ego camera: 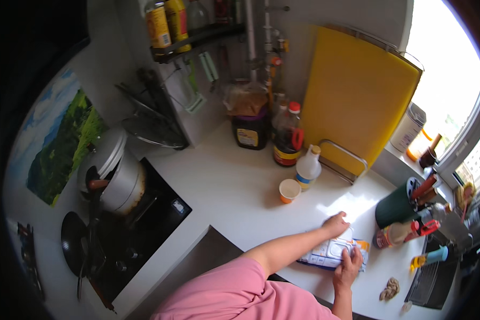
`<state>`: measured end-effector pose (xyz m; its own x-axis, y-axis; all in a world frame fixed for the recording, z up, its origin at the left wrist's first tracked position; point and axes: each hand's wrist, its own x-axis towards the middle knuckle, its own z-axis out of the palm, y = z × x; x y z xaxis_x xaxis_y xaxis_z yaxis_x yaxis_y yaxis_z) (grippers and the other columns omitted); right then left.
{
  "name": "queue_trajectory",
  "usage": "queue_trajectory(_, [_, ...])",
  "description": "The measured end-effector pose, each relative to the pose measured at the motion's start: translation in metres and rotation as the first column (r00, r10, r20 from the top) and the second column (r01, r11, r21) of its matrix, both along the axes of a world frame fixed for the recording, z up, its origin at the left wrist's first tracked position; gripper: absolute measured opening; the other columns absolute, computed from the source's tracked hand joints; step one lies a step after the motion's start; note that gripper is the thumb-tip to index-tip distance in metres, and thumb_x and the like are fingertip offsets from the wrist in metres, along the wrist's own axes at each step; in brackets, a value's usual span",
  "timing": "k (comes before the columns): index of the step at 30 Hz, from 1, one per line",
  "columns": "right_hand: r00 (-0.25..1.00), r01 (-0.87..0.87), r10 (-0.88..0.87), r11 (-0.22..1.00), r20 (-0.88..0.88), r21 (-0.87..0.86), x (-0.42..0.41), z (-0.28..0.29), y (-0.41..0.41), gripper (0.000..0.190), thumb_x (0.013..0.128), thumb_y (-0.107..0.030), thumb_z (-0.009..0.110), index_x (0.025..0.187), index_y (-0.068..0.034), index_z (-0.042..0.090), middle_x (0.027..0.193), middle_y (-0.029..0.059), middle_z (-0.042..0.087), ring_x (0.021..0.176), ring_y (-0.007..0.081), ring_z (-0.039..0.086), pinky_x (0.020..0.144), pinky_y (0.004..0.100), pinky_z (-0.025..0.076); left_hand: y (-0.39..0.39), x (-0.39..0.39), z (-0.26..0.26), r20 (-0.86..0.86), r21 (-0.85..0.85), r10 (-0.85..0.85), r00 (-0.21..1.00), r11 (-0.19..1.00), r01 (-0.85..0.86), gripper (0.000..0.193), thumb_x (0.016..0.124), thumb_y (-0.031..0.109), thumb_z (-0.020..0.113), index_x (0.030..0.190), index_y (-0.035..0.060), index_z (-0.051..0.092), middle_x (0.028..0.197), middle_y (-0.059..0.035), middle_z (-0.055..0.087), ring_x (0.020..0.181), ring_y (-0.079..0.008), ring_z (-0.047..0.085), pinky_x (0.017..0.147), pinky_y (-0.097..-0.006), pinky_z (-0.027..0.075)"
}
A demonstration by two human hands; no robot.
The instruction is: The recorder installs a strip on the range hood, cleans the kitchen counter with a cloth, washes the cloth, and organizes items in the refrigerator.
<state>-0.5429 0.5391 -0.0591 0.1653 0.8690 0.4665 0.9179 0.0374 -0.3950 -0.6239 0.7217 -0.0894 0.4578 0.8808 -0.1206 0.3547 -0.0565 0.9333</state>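
A white and blue soft pack of wet wipes (322,256) with a plastic lid lies on the white counter before me. My left hand (336,226) reaches across to its far side, fingers pinched at a white piece (347,234) that rises from the pack. Whether that piece is a wipe or the raised lid, I cannot tell. On the near right end, my right hand (348,262) grips the pack, with thumb and fingers over its top beside the lid.
A paper cup (290,191), a white bottle (309,167) and a soy sauce bottle (287,136) stand beyond. A yellow cutting board (360,100) leans in a rack. To the right are a green knife block (398,204) and a crumpled cloth (390,289); left, a pot (122,184) on the stove.
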Motion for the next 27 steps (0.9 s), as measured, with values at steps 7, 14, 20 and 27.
queue_trajectory(7, [0.998, -0.067, 0.066, 0.998, 0.021, 0.017, 0.025, -0.011, -0.011, 0.033, 0.074, 0.001, 0.053, 0.106, 0.000, 0.060, 0.116, 0.0213, 0.052, 0.107, 0.0354, 0.051, 0.094, 0.0429, 0.041, -0.065, -0.017, 0.057, 0.057, 0.301, -0.370, 0.927, 0.892, 0.338, 0.018, 0.080, 0.016, 0.055, 0.090, 0.0014, 0.060, 0.079, -0.0152, 0.062, 0.075, -0.0323, 0.059, 0.070, -0.0399, 0.047])
queue_trajectory(14, [0.964, 0.041, -0.015, 0.995, -0.267, 0.094, 0.075, 0.005, -0.028, 0.029, 0.077, -0.012, 0.051, 0.099, 0.003, 0.063, 0.111, 0.0212, 0.058, 0.103, 0.0358, 0.054, 0.088, 0.0418, 0.043, -0.114, -0.041, 0.032, -0.260, 0.648, -0.330, 0.908, 0.638, 0.417, 0.025, 0.076, 0.016, 0.059, 0.094, -0.0011, 0.057, 0.101, -0.0147, 0.054, 0.098, -0.0310, 0.050, 0.086, -0.0398, 0.041])
queue_trajectory(20, [0.926, 0.187, -0.236, 0.965, -0.296, -0.183, 0.109, -0.001, -0.020, 0.046, 0.090, -0.032, 0.050, 0.117, 0.005, 0.051, 0.111, 0.0254, 0.056, 0.104, 0.0386, 0.051, 0.093, 0.0411, 0.038, -0.129, -0.039, 0.011, -0.499, 0.603, -0.274, 0.822, 0.572, 0.557, 0.056, 0.081, 0.024, 0.058, 0.124, -0.0086, 0.044, 0.132, -0.0190, 0.041, 0.128, -0.0298, 0.034, 0.108, -0.0421, 0.024])
queue_trajectory(27, [0.854, -0.039, -0.230, 0.865, -0.466, -0.500, 0.121, -0.011, -0.011, 0.050, 0.092, -0.037, 0.051, 0.110, 0.009, 0.055, 0.104, 0.0262, 0.059, 0.093, 0.0322, 0.057, 0.083, 0.0396, 0.044, -0.126, -0.030, 0.027, -0.429, 0.533, -0.304, 0.850, 0.674, 0.511, 0.040, 0.076, 0.019, 0.062, 0.107, -0.0053, 0.052, 0.112, -0.0165, 0.050, 0.110, -0.0296, 0.046, 0.095, -0.0399, 0.038])
